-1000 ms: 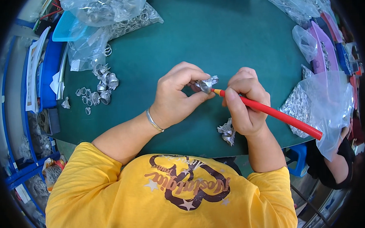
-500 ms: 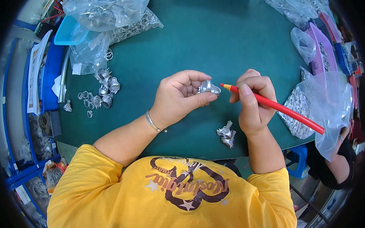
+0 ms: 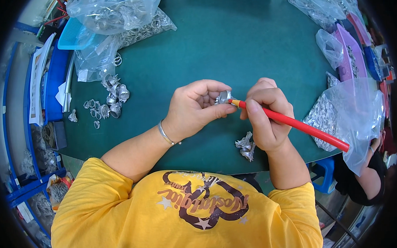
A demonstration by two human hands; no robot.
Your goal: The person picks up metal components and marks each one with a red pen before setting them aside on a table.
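Observation:
Between the thumb and fingers of my left hand (image 3: 198,105) is a silver-coloured ring (image 3: 224,97), its band facing right. My right hand (image 3: 270,112) grips a red pencil (image 3: 303,127) like a pen, and its tip meets the ring's band. Below the right hand, a small group of silver rings (image 3: 246,147) lies on the green table (image 3: 248,35). Further left on the table rests a bigger loose pile of silver rings (image 3: 114,94).
Clear bags of metal rings (image 3: 120,17) and a light-blue basket (image 3: 75,34) stand at the far left. Along the right lie a pink tray (image 3: 350,53) and a clear bag of silver pieces (image 3: 325,121). Another person's arm (image 3: 368,175) shows at the lower right.
My right hand has moved left, bringing the pencil tip from just short of the ring onto it. The ring has turned slightly in my left hand.

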